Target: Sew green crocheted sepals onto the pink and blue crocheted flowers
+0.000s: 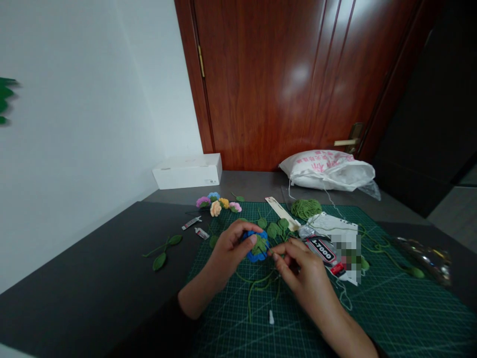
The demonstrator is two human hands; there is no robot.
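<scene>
A blue crocheted flower (pixel 257 256) with a green centre piece is held over the green cutting mat. My left hand (pixel 234 244) grips its left side, the thumb resting on the green part. At the flower's right edge, my right hand (pixel 298 261) pinches thin green yarn between thumb and index finger. Green yarn strands (pixel 251 293) hang or lie below the flower. Just behind the hands are several green crocheted leaves (pixel 274 229).
Crocheted flowers (pixel 215 208), glue tubes (pixel 191 223) and a leaf sprig (pixel 159 261) lie left. Green yarn (pixel 306 209), a B-7000 package (pixel 322 249) and paper are right. A white box (pixel 188 171) and white bag (pixel 324 170) stand behind; a white cap (pixel 271 317) lies in front.
</scene>
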